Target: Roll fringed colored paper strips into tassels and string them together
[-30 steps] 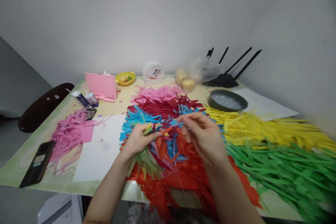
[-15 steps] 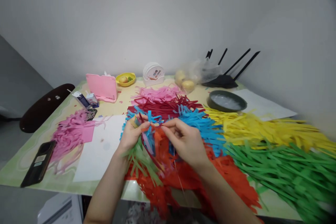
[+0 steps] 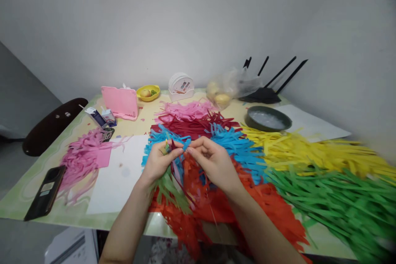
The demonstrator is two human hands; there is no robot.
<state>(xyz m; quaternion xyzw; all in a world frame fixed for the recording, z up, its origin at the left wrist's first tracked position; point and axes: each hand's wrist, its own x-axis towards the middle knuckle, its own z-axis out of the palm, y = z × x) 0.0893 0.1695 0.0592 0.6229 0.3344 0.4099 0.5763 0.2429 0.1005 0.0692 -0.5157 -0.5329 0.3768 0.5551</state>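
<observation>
My left hand (image 3: 159,161) is closed on a bundle of mixed paper strips (image 3: 175,171), pinched at the top so green, red and pink strips hang down from it. My right hand (image 3: 213,164) meets it from the right, fingers pinched on the same bundle near a blue strip. Both hands hover over the orange-red strip pile (image 3: 262,210) at the table's near edge, with the blue strip pile (image 3: 238,146) just behind them.
Yellow strips (image 3: 309,152) and green strips (image 3: 340,202) fill the right side. Dark red strips (image 3: 192,124) and pink strips (image 3: 80,159) lie further back and left. A white sheet (image 3: 117,181), a black phone (image 3: 45,192), a pink case (image 3: 120,102), a dark bowl (image 3: 267,118) and a yellow bowl (image 3: 148,93) stand around.
My right hand has moved left from over the blue pile and closed in on the left hand. The bundle is now gathered tighter between both hands.
</observation>
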